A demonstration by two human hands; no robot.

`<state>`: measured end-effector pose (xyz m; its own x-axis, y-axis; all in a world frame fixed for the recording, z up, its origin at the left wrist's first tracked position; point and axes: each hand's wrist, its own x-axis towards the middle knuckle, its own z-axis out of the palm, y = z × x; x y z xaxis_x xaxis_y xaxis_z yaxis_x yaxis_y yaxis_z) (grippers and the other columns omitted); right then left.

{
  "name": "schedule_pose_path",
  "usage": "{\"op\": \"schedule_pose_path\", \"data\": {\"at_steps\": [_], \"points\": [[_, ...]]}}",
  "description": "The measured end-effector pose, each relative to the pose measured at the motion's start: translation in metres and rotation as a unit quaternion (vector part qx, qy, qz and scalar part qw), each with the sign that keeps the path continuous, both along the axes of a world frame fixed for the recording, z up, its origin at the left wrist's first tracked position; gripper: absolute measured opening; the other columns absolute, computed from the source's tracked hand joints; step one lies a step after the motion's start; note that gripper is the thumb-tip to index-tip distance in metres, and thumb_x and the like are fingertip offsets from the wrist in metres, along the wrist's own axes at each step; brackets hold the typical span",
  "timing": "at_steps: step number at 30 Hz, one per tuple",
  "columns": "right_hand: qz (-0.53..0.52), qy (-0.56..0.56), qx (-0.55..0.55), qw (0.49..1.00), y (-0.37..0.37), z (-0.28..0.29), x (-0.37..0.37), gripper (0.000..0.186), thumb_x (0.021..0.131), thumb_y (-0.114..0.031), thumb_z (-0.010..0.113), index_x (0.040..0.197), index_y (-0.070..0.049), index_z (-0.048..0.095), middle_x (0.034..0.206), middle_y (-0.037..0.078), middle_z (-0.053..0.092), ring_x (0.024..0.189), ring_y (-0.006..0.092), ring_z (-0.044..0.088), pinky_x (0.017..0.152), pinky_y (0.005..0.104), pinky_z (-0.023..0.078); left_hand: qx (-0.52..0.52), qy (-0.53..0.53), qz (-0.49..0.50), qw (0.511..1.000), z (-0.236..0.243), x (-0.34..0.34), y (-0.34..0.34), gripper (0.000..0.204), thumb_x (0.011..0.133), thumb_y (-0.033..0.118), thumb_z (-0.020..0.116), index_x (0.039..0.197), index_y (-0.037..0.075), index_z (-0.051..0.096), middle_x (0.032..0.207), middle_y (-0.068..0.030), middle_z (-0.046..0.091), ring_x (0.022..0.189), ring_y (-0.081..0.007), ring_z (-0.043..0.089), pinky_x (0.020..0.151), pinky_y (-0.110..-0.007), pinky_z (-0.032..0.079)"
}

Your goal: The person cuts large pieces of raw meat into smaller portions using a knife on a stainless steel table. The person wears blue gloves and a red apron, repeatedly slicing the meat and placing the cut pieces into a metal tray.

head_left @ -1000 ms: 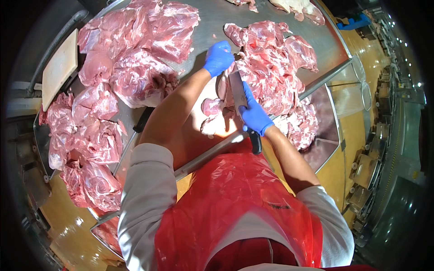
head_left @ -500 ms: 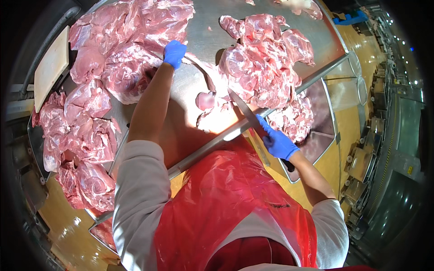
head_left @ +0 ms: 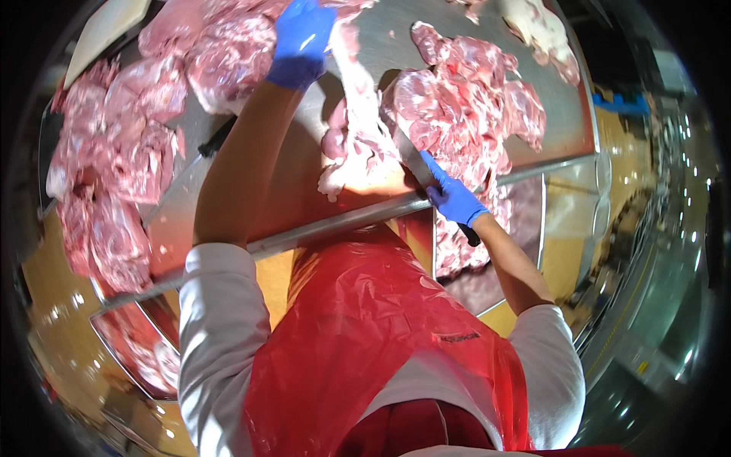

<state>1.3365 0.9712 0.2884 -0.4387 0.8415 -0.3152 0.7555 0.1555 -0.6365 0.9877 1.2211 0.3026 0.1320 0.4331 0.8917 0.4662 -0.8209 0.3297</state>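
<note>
My left hand (head_left: 301, 44), in a blue glove, is closed at the upper end of a long strip of whitish fat and meat trim (head_left: 354, 91). The strip runs down to the steel table, where its wider lower part lies beside a small pink lump (head_left: 333, 142). My right hand (head_left: 458, 201), also gloved in blue, grips a knife by its dark handle, index finger along the blade. The blade (head_left: 416, 161) points up and left, its tip near the strip's right edge and a pile of raw pink meat (head_left: 457, 99).
More raw meat cuts (head_left: 126, 145) cover the table's left side. A metal rail (head_left: 343, 219) edges the table in front of me. Below it stand a tub of meat pieces (head_left: 457, 255) and another bin (head_left: 133, 343). A black handle (head_left: 219, 139) shows behind my left forearm.
My left hand has risen and moved toward the far side, drawing the strip up straighter. My right hand and the knife have shifted slightly left and away from me. The whole view has shifted.
</note>
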Motion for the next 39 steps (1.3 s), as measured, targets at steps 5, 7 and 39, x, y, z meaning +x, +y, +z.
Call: {"op": "schedule_pose_path", "data": {"at_steps": [5,7,39], "points": [[-0.05,0.027,-0.006,0.998,0.102,-0.013,-0.046,0.076,0.096,-0.012,0.053,0.16,-0.023,0.013,0.087,0.018,0.063,0.07,0.0277,0.059,0.069,0.0409,0.052,0.03,0.029,-0.068,0.997,0.137,0.041,-0.039,0.006,0.088,0.013,0.063,0.083,0.009,0.062,0.067,-0.0065,0.056,0.055,-0.023,0.055,0.052,-0.034,0.047],[-0.038,0.027,-0.055,0.997,0.102,-0.004,-0.053,0.074,0.097,-0.011,0.05,0.16,-0.023,0.013,0.079,0.013,0.059,0.06,0.0216,0.054,0.057,0.0374,0.05,-0.153,-0.195,-0.159,0.955,0.153,0.032,-0.044,0.008,0.088,0.013,0.063,0.081,0.01,0.061,0.067,-0.0053,0.056,0.055,-0.0207,0.056,0.051,-0.033,0.047],[-0.565,0.356,0.068,0.742,0.02,-0.047,0.185,0.03,0.097,-0.02,0.064,0.122,-0.005,0.057,0.095,0.004,0.067,0.076,0.0117,0.063,0.066,0.0269,0.051,-0.463,-0.022,-0.166,0.87,-0.03,0.192,-0.072,0.058,0.079,0.01,0.073,0.134,0.002,0.055,0.126,-0.0201,0.06,0.114,-0.0326,0.059,0.1,-0.046,0.047]]}}
